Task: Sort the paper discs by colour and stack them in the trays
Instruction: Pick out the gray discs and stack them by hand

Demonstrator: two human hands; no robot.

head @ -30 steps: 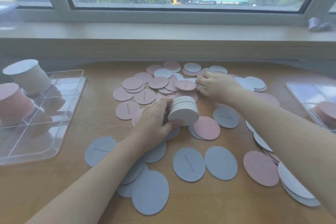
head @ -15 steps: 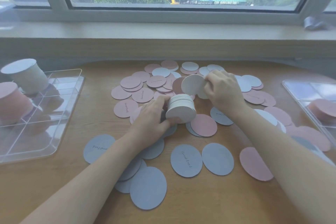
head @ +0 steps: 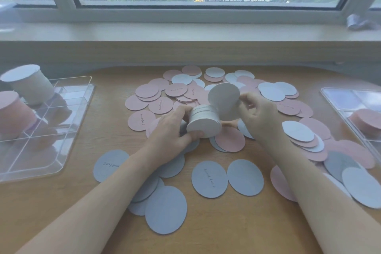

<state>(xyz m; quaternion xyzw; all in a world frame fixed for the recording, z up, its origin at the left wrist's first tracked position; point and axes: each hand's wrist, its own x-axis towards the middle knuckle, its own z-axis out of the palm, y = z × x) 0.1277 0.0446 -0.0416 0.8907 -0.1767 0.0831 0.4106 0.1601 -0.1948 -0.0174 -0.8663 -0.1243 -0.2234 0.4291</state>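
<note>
- So the left hand (head: 171,140) has its fingers and thumb curled round a short stack of white discs (head: 204,122), held on its side just above the table (head: 216,229), flat face toward the camera.
- The right hand (head: 257,117) pinches one single white disc (head: 223,101) by its right edge, thumb and fingertips pressed together on it. The disc stands nearly upright, tilted.
- The key bit: the single disc sits just behind and to the right of the stack, touching or almost touching its far end (can't tell which). The stack's axis runs from the camera side back toward that disc, so I'd guess the disc needs to lie flat against the far face. The right hand is the one that has to close in; the left only steadies.
- Counts: two clear trays, left tray (head: 68,163) and right tray (head: 338,97). The left tray holds two finished stacks, a white stack (head: 28,84) and a pink stack (head: 14,113), in separate compartments. The right tray shows one pink pile (head: 365,121), partly cut off.
- Loose discs: dozens of pink, white and grey-blue ones spread over the table, overlapping too much for an honest count. Roughly seven big grey-blue ones lie nearest the camera.
- Plenty left to sort, I reckon.
</note>
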